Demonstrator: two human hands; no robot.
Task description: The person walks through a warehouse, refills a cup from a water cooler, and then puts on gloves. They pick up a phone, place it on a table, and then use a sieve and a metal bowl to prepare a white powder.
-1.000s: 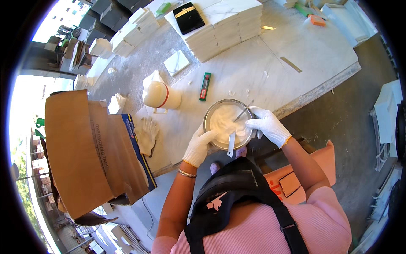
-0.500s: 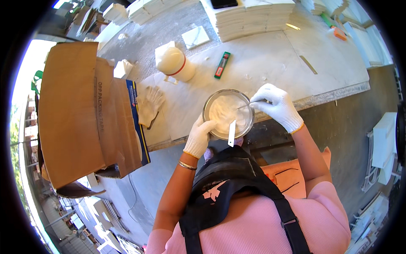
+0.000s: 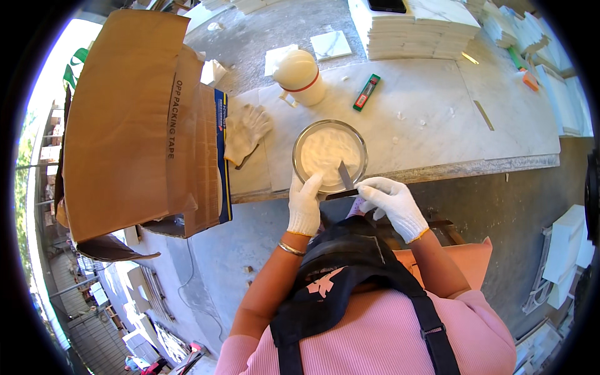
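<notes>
A round metal bowl (image 3: pixel 364 145) of white, creamy paste (image 3: pixel 328 150) is held over the table's near edge. My left hand (image 3: pixel 304 206), in a white knit glove, grips its near left side, thumb at the rim and the other fingers mostly hidden. In a matching glove, my right hand (image 3: pixel 389 203) is closed at the near right rim, pinching a thin dark blade strip (image 3: pixel 340 194) seen nearly edge-on. A grey flat blade (image 3: pixel 345 175) leans in the paste with its end at the rim, close to my right fingertips; whether they touch it I cannot tell.
A big open cardboard box (image 3: pixel 125 125) stands left, beside a loose glove (image 3: pixel 247 131). A cream jug (image 3: pixel 303 78), a small green case (image 3: pixel 367 92) and a metal strip (image 3: pixel 483 115) lie farther off on the table. White tile stacks (image 3: pixel 419 31) stand behind.
My right hand has moved from the bowl's right side to its near rim, bringing the strip out of the paste. The paste looks smoother. The whole view has shifted.
</notes>
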